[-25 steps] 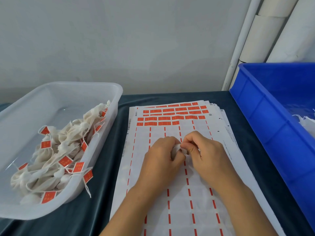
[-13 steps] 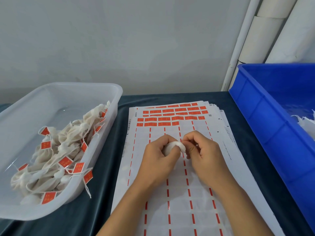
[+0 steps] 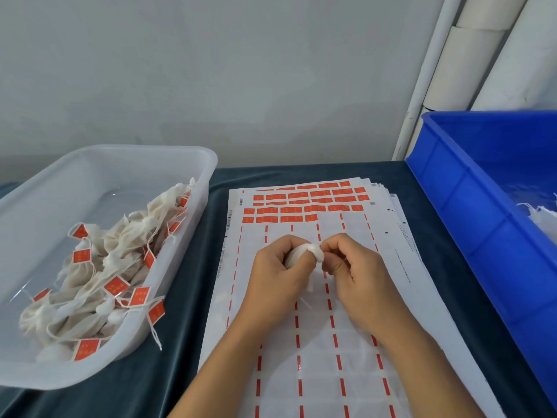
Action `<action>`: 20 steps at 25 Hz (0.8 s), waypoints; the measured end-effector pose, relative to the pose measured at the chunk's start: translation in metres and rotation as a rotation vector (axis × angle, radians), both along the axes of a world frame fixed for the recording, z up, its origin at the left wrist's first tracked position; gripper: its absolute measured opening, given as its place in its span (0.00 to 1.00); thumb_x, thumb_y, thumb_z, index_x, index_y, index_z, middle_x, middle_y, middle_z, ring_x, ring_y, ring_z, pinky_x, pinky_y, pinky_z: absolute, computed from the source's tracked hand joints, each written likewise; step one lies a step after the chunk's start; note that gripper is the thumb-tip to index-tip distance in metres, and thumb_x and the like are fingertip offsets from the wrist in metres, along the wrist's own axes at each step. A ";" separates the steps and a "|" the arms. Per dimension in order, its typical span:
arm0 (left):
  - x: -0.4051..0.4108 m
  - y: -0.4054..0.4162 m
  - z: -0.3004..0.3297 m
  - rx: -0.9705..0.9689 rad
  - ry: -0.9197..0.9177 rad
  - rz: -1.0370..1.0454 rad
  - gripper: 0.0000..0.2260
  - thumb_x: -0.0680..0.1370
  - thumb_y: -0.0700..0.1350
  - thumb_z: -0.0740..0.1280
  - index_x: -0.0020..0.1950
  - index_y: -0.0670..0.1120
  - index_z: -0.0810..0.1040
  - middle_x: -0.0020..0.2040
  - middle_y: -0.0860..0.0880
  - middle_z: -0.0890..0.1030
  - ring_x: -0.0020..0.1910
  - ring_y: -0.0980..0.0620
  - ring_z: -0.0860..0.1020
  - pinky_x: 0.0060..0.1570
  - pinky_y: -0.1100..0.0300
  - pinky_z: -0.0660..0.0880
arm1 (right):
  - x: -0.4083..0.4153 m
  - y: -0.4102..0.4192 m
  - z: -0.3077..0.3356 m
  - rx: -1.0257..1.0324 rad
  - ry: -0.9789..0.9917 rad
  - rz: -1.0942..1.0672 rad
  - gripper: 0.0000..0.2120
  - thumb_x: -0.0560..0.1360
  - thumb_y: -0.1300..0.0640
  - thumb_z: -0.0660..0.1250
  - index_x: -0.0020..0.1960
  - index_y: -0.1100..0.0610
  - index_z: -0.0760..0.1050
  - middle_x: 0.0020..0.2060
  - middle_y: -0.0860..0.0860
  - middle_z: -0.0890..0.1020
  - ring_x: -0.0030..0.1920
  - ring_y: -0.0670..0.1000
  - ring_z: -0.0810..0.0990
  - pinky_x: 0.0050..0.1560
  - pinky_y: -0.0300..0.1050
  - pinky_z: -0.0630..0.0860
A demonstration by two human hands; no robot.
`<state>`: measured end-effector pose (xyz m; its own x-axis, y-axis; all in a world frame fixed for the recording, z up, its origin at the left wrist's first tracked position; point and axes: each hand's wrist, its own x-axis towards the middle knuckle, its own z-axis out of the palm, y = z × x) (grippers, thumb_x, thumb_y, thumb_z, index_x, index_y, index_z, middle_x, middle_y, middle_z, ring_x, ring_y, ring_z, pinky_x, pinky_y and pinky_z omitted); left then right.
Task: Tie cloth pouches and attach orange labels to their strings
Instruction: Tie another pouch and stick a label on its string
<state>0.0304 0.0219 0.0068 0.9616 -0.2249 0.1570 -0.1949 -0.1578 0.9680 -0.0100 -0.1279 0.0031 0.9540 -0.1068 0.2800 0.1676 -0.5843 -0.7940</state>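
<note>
A small white cloth pouch (image 3: 304, 252) is gripped in my left hand (image 3: 278, 276), with its gathered top poking out toward the right. My right hand (image 3: 355, 276) pinches at that top with thumb and fingertips; the string itself is too fine to make out there. Both hands hover over a stack of label sheets (image 3: 304, 342). Rows of orange labels (image 3: 304, 203) remain at the far end of the top sheet.
A clear plastic tub (image 3: 99, 164) on the left holds several tied pouches with orange labels (image 3: 114, 286). A blue crate (image 3: 470, 206) on the right holds white pouches (image 3: 542, 217). Dark cloth covers the table (image 3: 180, 297). White pipes stand at back right.
The pouch has come further out of my left hand's grip, and my right hand's fingers have shifted slightly to the right at its top.
</note>
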 end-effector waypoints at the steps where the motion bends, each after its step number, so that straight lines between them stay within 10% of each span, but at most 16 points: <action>1: 0.000 0.000 0.001 -0.015 0.008 -0.011 0.06 0.77 0.47 0.70 0.43 0.56 0.83 0.39 0.56 0.84 0.40 0.59 0.81 0.37 0.71 0.76 | 0.000 0.000 0.000 -0.007 -0.003 0.001 0.07 0.83 0.55 0.64 0.49 0.45 0.74 0.42 0.39 0.79 0.47 0.41 0.79 0.44 0.28 0.75; 20: 0.000 0.002 0.001 0.089 0.031 -0.058 0.08 0.83 0.46 0.68 0.45 0.53 0.83 0.38 0.58 0.83 0.39 0.61 0.80 0.37 0.72 0.75 | -0.003 -0.001 0.005 -0.001 -0.270 -0.021 0.09 0.79 0.47 0.68 0.56 0.48 0.82 0.50 0.38 0.83 0.52 0.42 0.82 0.49 0.33 0.79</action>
<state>0.0309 0.0235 0.0080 0.9509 -0.2916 0.1039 -0.1761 -0.2332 0.9564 -0.0127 -0.1292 0.0082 0.8426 -0.1251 0.5238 0.3608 -0.5909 -0.7215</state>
